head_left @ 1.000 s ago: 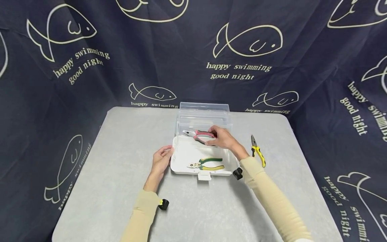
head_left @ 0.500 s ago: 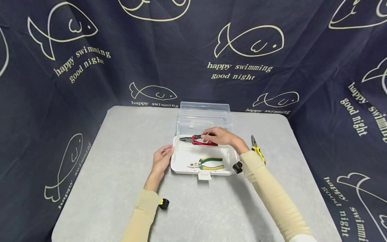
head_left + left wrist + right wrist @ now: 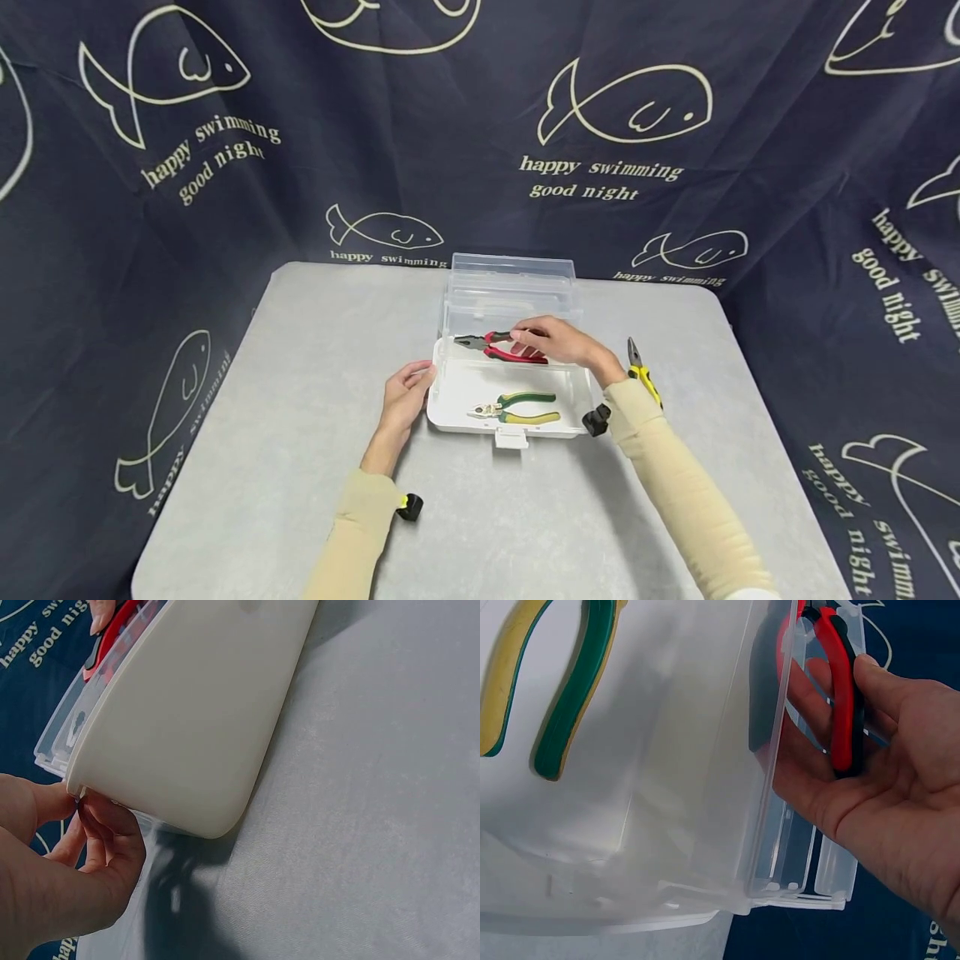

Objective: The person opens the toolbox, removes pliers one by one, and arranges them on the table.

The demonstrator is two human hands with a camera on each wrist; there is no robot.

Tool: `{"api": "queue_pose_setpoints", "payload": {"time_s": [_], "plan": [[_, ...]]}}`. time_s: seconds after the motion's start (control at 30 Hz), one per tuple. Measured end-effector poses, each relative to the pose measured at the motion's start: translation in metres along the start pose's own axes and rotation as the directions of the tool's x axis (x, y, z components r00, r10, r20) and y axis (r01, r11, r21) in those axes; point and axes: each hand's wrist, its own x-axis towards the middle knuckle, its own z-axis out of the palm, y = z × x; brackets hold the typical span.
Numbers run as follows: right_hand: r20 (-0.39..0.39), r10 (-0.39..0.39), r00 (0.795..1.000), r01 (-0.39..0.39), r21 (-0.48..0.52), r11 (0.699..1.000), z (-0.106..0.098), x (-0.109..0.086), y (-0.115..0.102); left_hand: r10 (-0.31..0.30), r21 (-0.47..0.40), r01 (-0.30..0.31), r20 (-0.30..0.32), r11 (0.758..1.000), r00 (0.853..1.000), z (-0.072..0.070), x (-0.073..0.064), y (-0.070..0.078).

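Stowing of hand tools, as it appears: a white box [image 3: 474, 380] stands on the pale table [image 3: 307, 358], its clear lid [image 3: 513, 285] swung back. The right hand [image 3: 558, 340] holds the red-and-black pliers [image 3: 512, 357] at the rear of the box, the metal head pointing left and the two handles spread apart. Seen at the right wrist, thumb and fingers pinch one handle from its two sides; whether the tool bears on the box floor cannot be told. The left hand [image 3: 407, 396] pinches the box's left rim between thumb and fingers, apparently as a steady. The green-and-yellow pliers [image 3: 504, 403] lie in the front part of the box, behind the latch [image 3: 512, 437], well clear of the held pair. The yellow-and-black pliers [image 3: 636, 365] lie on the table to the right, outside the box, partly hidden by the right sleeve [image 3: 678, 475]. The step in hand is probably the laying-in of the red pair. The next move would call for settling both handles flat within the rear wall and loosening the pinch gently, the left hand keeping the rim steady; the pair outside would then be the remaining one.
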Motion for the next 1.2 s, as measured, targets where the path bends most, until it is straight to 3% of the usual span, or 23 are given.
{"api": "queue_pose_setpoints", "payload": {"time_s": [0.37, 0.73, 1.07, 1.2], "plan": [[-0.016, -0.010, 1.000, 0.012, 0.078, 0.997, -0.005, -0.006, 0.007, 0.001, 0.013, 0.000, -0.021, 1.000, 1.000, 0.000, -0.002, 0.000], [0.020, 0.078, 0.997, -0.079, 0.086, 0.993, -0.008, -0.016, 0.013, -0.002, 0.024, 0.002, -0.007, 1.000, 1.000, 0.000, -0.002, 0.001], [-0.007, 0.093, 0.996, -0.087, 0.295, 0.952, -0.009, -0.025, 0.020, 0.002, 0.045, -0.001, -0.020, 0.999, 1.000, 0.001, -0.002, 0.000], [-0.030, 0.089, 0.996, -0.077, 0.292, 0.953, -0.008, -0.029, 0.025, 0.003, 0.038, -0.002, -0.026, 0.999, 1.000, 0.002, -0.002, 0.000]]}}
